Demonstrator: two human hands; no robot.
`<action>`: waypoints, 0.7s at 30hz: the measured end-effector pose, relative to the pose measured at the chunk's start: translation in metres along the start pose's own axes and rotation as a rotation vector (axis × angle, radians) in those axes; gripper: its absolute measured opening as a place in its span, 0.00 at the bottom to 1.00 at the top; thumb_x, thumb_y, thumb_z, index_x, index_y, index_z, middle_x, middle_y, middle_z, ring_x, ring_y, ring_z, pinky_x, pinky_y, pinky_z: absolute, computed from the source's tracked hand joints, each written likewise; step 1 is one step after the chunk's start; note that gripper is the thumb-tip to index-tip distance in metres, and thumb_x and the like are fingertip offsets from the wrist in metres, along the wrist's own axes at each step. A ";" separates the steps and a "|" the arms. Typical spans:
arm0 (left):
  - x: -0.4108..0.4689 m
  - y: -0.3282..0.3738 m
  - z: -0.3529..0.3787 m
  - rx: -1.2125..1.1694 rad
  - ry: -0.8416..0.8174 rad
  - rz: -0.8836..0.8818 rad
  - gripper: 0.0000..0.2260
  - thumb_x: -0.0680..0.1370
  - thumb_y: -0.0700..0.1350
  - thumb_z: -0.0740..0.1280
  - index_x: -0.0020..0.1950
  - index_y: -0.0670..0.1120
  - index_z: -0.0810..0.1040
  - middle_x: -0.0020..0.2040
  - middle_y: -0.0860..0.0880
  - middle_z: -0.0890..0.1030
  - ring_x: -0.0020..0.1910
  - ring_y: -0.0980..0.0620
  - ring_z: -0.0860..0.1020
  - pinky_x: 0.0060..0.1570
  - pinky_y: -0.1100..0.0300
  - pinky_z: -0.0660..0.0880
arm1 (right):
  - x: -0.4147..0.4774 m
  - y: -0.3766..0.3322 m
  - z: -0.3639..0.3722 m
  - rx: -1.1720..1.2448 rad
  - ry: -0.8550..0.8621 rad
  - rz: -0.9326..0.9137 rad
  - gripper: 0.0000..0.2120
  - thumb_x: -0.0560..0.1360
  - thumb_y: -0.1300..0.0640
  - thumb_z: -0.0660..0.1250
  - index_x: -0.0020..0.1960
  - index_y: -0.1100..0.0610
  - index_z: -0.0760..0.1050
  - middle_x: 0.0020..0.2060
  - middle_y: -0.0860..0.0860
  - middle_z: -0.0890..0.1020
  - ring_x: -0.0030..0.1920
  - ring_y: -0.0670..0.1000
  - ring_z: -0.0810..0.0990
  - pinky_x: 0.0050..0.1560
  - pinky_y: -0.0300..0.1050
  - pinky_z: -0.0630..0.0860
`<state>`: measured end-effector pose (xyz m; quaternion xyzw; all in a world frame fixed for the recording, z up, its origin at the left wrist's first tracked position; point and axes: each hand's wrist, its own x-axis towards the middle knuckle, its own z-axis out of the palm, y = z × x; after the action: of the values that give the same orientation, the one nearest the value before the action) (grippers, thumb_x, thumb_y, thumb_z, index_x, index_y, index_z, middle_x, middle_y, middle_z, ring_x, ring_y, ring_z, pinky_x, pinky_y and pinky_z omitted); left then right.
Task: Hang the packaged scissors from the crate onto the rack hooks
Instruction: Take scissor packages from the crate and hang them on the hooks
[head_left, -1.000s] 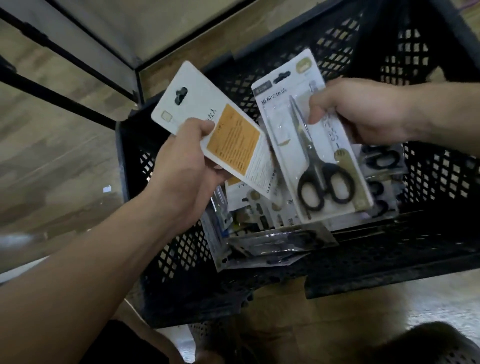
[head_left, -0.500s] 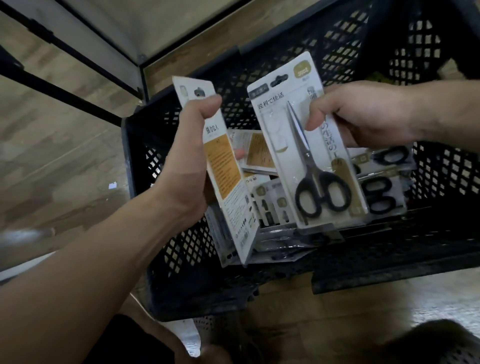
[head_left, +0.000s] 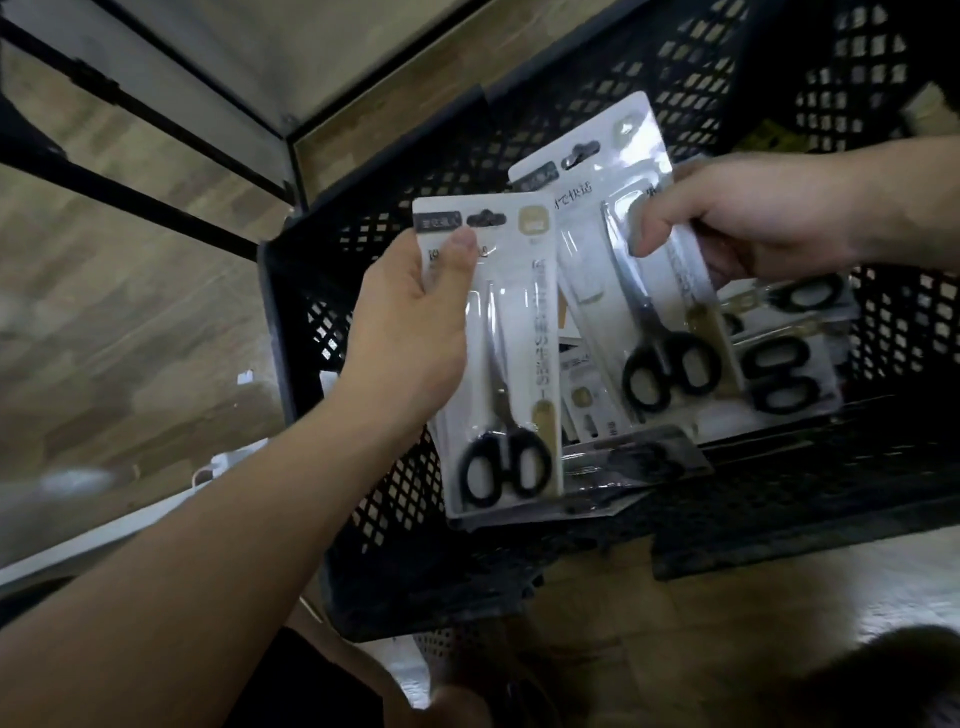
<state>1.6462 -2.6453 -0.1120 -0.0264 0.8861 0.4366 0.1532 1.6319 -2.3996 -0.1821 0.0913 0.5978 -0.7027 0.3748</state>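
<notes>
Left hand (head_left: 410, 332) is pinching its scissors pack (head_left: 514, 364) front-on now, having been turning it over from the printed back during the last 1 second. Right hand (head_left: 737, 218) is gripping a 2nd pack (head_left: 587, 244) just beside it, both above the crate (head_left: 415, 171). Hang slots (head_left: 485, 219) are pointing up, so 2 packs are looking ready for hooks, none showing in view

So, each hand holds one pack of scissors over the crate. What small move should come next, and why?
Probably lift both packs clear of the crate, toward the rack. The left hand holds the left pack and the right hand the right pack, both front side out, and each hang hole at the top is uncovered, so they seem ready. No hook is in view.
</notes>
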 end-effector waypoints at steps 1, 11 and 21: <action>0.001 -0.002 -0.001 -0.008 0.004 -0.014 0.12 0.86 0.53 0.61 0.62 0.49 0.80 0.55 0.54 0.86 0.55 0.53 0.85 0.60 0.45 0.81 | -0.001 0.000 -0.001 -0.011 -0.005 0.002 0.14 0.77 0.66 0.61 0.42 0.58 0.85 0.42 0.59 0.86 0.34 0.54 0.83 0.31 0.45 0.83; 0.002 -0.014 -0.012 -0.183 0.040 -0.265 0.12 0.88 0.48 0.57 0.67 0.48 0.77 0.59 0.51 0.85 0.57 0.52 0.85 0.61 0.48 0.81 | -0.001 0.004 0.013 -0.062 0.051 -0.025 0.13 0.81 0.47 0.64 0.60 0.51 0.82 0.53 0.52 0.88 0.56 0.58 0.86 0.54 0.55 0.82; -0.007 -0.020 -0.035 -0.277 0.054 -0.267 0.14 0.88 0.49 0.55 0.68 0.46 0.74 0.61 0.49 0.85 0.59 0.50 0.84 0.60 0.47 0.80 | -0.013 -0.002 0.039 -0.132 0.195 -0.079 0.14 0.78 0.43 0.67 0.53 0.51 0.84 0.50 0.43 0.88 0.50 0.43 0.87 0.61 0.50 0.76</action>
<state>1.6473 -2.6861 -0.1053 -0.1761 0.8100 0.5293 0.1809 1.6519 -2.4296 -0.1626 0.1108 0.6794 -0.6638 0.2923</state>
